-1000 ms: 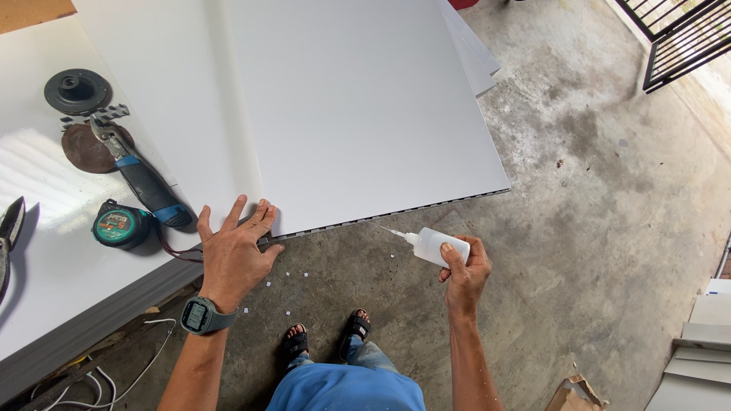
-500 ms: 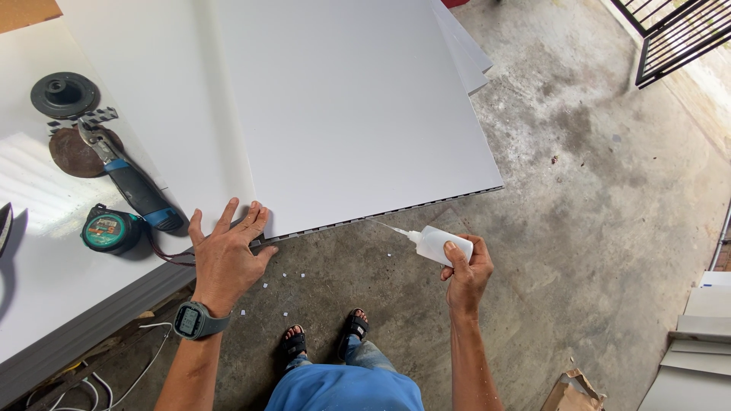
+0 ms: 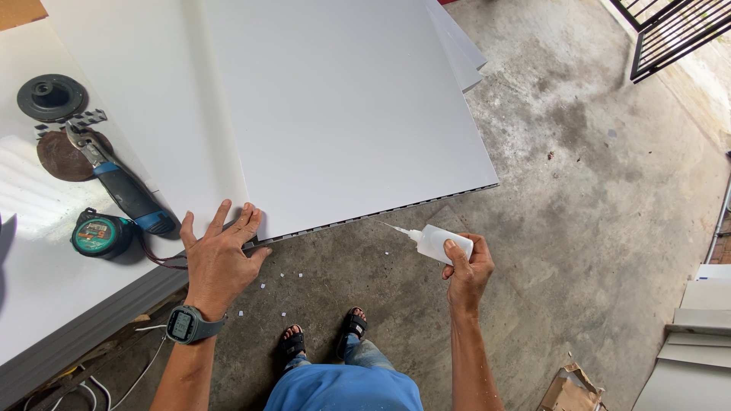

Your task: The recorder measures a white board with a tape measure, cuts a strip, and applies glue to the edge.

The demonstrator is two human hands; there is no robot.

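- Since the earlier frame: the right hand (image 3: 466, 268) with the glue bottle (image 3: 440, 243) has stayed just off the near edge of the white panel (image 3: 343, 114); the left hand (image 3: 219, 259) has kept its place at the panel's near left corner. Little change overall.
- Left hand: flat, fingers spread apart, palm down on the near left corner of the white panel; it grips nothing and only presses. Dark wristwatch (image 3: 186, 324) on that wrist.
- Right hand: fingers closed around the small white glue bottle, thumb on top. Bottle lies nearly level, thin nozzle pointing at the panel's near edge; the tip is close to it, contact cannot be told.
- White panel: large, overhangs the worktable (image 3: 46, 251), its near edge showing a row of hollow cells. More white sheets stick out beneath its far right corner.
- Left of the panel, on the worktable: blue-handled angle grinder (image 3: 114, 183), green tape measure (image 3: 99, 234) just beside its handle end, a black round flange (image 3: 52, 97) and a brown disc (image 3: 61, 156) farther back.
- Below the panel's near edge: concrete floor (image 3: 594, 190), small white chips scattered, the person's sandalled feet (image 3: 320, 339).
- Right of the panel, well apart: black metal gate (image 3: 670, 30); torn cardboard (image 3: 571, 388) on the floor.
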